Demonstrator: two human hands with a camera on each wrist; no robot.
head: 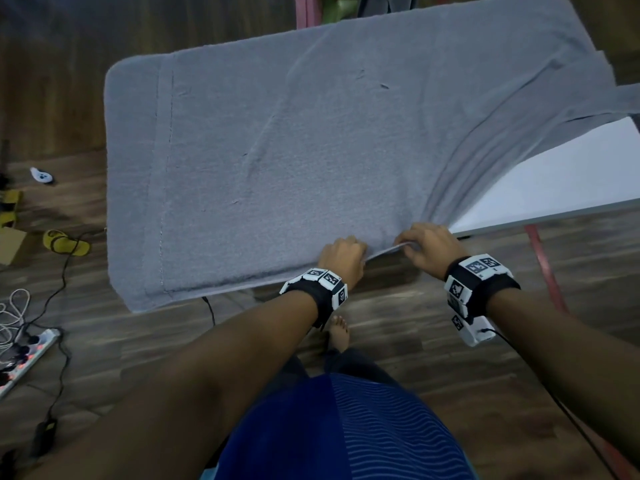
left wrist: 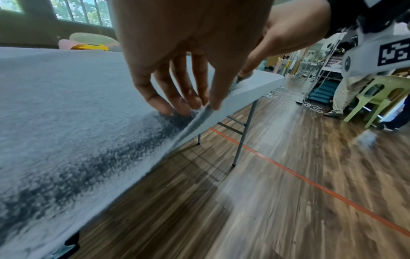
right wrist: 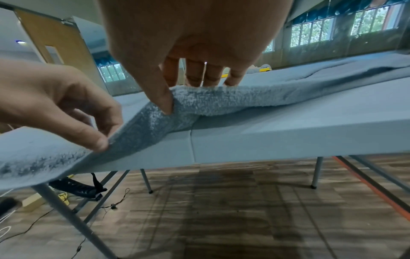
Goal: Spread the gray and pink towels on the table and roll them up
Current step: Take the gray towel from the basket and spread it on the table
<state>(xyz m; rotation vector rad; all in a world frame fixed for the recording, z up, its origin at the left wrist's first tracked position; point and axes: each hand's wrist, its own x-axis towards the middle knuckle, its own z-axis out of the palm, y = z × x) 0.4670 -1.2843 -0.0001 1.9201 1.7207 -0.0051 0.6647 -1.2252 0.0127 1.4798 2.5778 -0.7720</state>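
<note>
The gray towel (head: 277,161) lies spread over the left part of the white table (head: 554,181), its right side gathered in folds toward the far right corner. My left hand (head: 343,252) pinches the towel's near edge, fingers on top and thumb underneath; the left wrist view shows this left hand (left wrist: 199,106) at the hem of the gray towel (left wrist: 66,105). Just to the right, my right hand (head: 429,244) pinches the same edge and lifts it off the table. In the right wrist view my right hand (right wrist: 186,94) holds a raised fold of the gray towel (right wrist: 221,101). A pink cloth (head: 301,10) shows beyond the table's far edge.
A green plastic chair (left wrist: 377,94) and a standing person (left wrist: 346,94) are off to the right. On the wooden floor lie a power strip (head: 27,355), cables, a yellow sandal (head: 65,242) and an orange tape line (left wrist: 310,184). Table legs (right wrist: 66,215) stand beneath.
</note>
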